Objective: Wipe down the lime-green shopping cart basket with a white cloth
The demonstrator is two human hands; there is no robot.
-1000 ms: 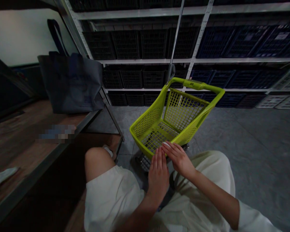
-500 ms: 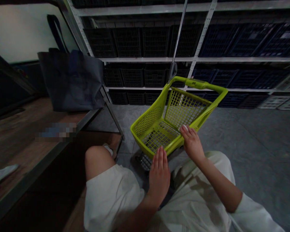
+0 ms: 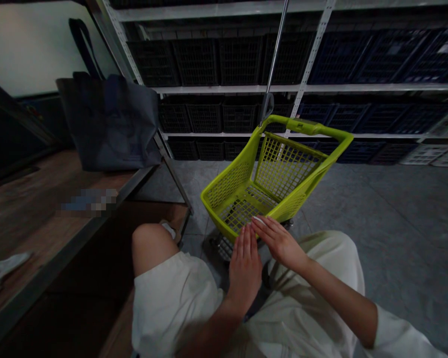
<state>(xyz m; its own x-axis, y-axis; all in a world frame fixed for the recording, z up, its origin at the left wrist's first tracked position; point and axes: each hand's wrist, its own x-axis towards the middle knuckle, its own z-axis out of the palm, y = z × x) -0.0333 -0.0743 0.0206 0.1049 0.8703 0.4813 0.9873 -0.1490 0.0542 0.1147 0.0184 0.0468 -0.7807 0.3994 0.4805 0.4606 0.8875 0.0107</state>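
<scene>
A lime-green plastic shopping cart (image 3: 283,154) with lattice walls stands tilted in view before my knees. My left hand (image 3: 245,266) is at its near corner, back upward, fingers straight and side by side, their tips by the rim; its thumb is hidden. Coming in from the right, my right hand (image 3: 280,243) reaches over the same stretch of rim, its fingertips touching or nearly touching those of my left. A small white piece (image 3: 258,219) shows at the right fingertips, mostly covered, its kind unclear.
On the left, a wooden-topped metal bench (image 3: 70,171) carries a grey-blue tote bag (image 3: 115,129) and a white cloth-like item (image 3: 7,268). Behind the cart, white metal shelving (image 3: 224,90) holds dark crates (image 3: 242,59). A metal pole (image 3: 278,49) rises from the cart. Grey floor lies right.
My right hand has slid left and nearer along the cart's rim, bringing the white piece to my left fingertips. My left hand and the cart have hardly moved.
</scene>
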